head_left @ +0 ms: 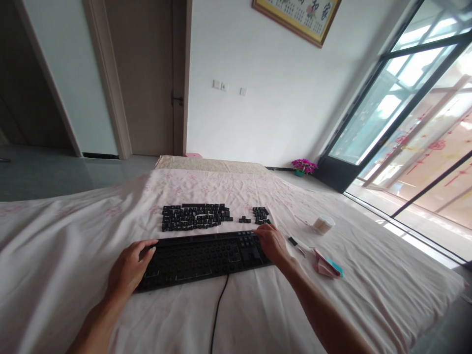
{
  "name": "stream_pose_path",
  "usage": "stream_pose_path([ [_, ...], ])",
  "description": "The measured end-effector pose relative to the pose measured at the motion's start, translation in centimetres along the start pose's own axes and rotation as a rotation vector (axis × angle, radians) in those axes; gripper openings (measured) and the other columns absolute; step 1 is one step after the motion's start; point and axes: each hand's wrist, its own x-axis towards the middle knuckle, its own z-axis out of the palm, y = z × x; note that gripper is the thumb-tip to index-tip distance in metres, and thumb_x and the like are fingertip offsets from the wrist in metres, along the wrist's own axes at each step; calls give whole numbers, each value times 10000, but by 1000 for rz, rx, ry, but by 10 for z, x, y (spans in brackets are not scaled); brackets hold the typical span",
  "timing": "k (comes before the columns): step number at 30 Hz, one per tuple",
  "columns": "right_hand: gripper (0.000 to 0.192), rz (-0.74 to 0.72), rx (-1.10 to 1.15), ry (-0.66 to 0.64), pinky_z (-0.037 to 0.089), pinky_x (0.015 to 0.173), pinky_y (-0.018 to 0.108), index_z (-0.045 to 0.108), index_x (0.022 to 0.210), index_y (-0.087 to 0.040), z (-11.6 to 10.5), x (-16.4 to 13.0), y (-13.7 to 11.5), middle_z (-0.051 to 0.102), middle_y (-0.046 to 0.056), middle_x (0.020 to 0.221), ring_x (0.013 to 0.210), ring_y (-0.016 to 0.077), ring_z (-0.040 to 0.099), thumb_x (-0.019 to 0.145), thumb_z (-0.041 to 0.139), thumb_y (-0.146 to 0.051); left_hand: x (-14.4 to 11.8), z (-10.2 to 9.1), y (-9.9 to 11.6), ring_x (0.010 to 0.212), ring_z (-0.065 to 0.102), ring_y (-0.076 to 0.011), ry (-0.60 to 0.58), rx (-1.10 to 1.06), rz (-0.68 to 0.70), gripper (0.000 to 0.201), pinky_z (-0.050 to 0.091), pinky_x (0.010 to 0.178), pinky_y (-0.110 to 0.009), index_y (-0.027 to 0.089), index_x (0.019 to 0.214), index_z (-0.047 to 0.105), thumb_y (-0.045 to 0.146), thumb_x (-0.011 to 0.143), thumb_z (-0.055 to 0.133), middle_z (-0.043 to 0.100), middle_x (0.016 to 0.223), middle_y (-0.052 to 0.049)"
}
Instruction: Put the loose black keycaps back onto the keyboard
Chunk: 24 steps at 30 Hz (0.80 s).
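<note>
Keyboard stripped of caps, both hands steadying the frame

Keyboard is lying on a pink-printed cloth over the table, its cable trailing toward the viewer. Keycaps are sitting apart from it on the cloth just beyond its far edge, laid out in rows that mirror the board; a smaller cluster is lying to their right. Left hand is gripping the board's near-left corner, fingers curled over the edge. Right hand is resting on the far-right corner, fingers bent; whether it is pinching a cap cannot be told.

Judgement: cap removal is looking complete or nearly so, and the board is being squared or shifted. Any next move is calling for a firm two-handed hold so the loose caps are not getting knocked.

Right of the board: a round tub and a pink-and-teal cloth. Framed picture on the wall is showing large characters, too cropped to read; keycap legends are too small to read
</note>
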Motion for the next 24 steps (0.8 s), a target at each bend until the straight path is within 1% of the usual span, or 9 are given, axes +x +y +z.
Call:
stream_pose_path([
  [4, 323, 77, -3, 0, 389, 849, 273, 712, 1126, -295, 8, 39, 8, 669, 35, 1093, 987, 186, 542, 925, 465, -239, 0, -1, 2, 1048, 620, -223, -7, 6, -19, 351, 465, 936, -324, 251, 1060, 678, 421, 847, 457, 687, 1130, -32],
  [7, 292, 90, -22, -52, 365, 867, 268, 733, 1078, -308, 13, 65, 4, 678, 27, 1099, 1012, 189, 537, 923, 488, -278, 0, -2, 3, 1053, 619, -222, -8, 7, -22, 351, 461, 942, -324, 250, 1058, 679, 419, 846, 456, 689, 1132, -30],
  [10, 266, 141, -44, -106, 336, 892, 281, 753, 1020, -308, 19, 84, -3, 685, 30, 1109, 1074, 213, 519, 904, 514, -299, 0, -2, 3, 1065, 614, -221, -12, 6, -23, 351, 453, 950, -326, 245, 1058, 676, 411, 847, 450, 685, 1142, -31],
  [13, 270, 165, -75, -169, 321, 900, 297, 758, 1002, -304, 25, 97, -7, 690, 42, 1120, 1111, 230, 510, 888, 516, -269, 0, -2, 3, 1077, 608, -221, -19, 9, -40, 349, 450, 946, -331, 252, 1063, 672, 410, 852, 444, 679, 1157, -27],
  [16, 272, 161, -91, -214, 330, 875, 301, 772, 958, -280, 28, 105, -7, 711, 64, 1068, 1089, 235, 528, 866, 522, -223, 0, -2, 4, 1072, 611, -219, -20, 14, -50, 345, 455, 934, -328, 259, 1065, 671, 412, 853, 445, 679, 1158, -21],
  [20, 249, 171, -103, -250, 346, 854, 305, 774, 953, -278, 29, 117, -4, 733, 78, 974, 1051, 236, 556, 846, 555, -227, 0, -3, 5, 1056, 622, -219, -10, 23, -47, 338, 470, 908, -319, 265, 1054, 678, 413, 847, 455, 686, 1149, -15],
  [24, 208, 200, -124, -271, 347, 876, 306, 775, 948, -269, 31, 129, -3, 735, 93, 953, 1051, 234, 568, 821, 612, -244, 0, -3, 6, 1051, 626, -218, -5, 23, -41, 335, 475, 903, -315, 263, 1047, 683, 412, 845, 461, 689, 1144, -17],
])
